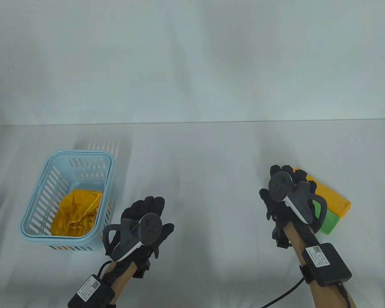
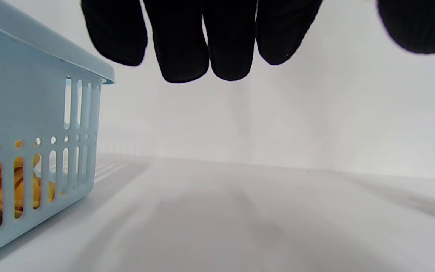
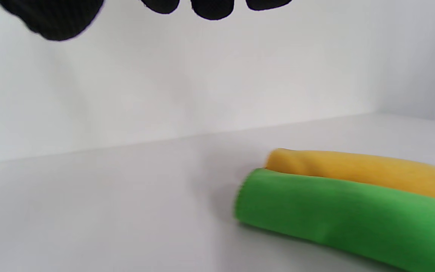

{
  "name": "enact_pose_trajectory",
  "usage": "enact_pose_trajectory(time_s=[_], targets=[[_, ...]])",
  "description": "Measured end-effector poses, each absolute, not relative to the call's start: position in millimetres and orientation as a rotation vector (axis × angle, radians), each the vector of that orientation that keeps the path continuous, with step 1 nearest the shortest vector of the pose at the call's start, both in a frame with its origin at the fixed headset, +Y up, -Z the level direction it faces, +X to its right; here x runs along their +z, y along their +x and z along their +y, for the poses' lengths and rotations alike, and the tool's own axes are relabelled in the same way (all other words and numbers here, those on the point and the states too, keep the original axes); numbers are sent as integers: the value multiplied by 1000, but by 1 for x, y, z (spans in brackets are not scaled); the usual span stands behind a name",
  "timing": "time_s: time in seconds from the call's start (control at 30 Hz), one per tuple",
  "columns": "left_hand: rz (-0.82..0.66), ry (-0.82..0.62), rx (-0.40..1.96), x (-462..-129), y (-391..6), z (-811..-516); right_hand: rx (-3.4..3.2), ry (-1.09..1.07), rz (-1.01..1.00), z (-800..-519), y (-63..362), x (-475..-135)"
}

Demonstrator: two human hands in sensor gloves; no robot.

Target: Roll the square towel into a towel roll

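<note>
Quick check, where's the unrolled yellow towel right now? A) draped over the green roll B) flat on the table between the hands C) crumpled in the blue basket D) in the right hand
C. The yellow towel lies crumpled inside the light blue basket at the table's left; the left wrist view also shows yellow through the basket's slots.

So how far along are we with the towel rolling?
Done: a green roll and a yellow roll lie side by side on the table. In hand: nothing; the right hand is above them, the left hand open. Left: the crumpled yellow towel in the blue basket.
</note>
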State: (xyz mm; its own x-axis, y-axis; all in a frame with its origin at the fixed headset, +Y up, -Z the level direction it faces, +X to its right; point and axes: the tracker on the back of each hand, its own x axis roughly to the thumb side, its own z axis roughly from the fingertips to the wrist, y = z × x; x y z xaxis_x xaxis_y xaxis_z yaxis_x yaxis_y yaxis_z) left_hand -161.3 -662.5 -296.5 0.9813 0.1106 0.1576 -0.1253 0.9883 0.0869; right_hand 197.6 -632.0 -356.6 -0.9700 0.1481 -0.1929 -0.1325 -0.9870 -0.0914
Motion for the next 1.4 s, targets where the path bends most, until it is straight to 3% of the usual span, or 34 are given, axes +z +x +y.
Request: enact_pose_trajectory(time_s=[0.37, 0.53, 0.77, 0.9, 1.1, 1.4], targets=[[-146, 115, 146, -295, -164, -652, 2736, 51, -126, -638, 106, -320], [-121, 159, 175, -296, -180, -614, 2654, 165, -104, -651, 74, -307], [-46, 190, 160, -310, -223, -560, 2635, 246, -168, -665, 63, -296], [17, 153, 117, -328, -251, -547, 2654, 257, -154, -667, 63, -295], [170, 35, 50, -371, -298, -559, 2638, 236, -121, -668, 68, -298], [349, -287, 46, -426, -352, -634, 2611, 217, -105, -667, 74, -299]])
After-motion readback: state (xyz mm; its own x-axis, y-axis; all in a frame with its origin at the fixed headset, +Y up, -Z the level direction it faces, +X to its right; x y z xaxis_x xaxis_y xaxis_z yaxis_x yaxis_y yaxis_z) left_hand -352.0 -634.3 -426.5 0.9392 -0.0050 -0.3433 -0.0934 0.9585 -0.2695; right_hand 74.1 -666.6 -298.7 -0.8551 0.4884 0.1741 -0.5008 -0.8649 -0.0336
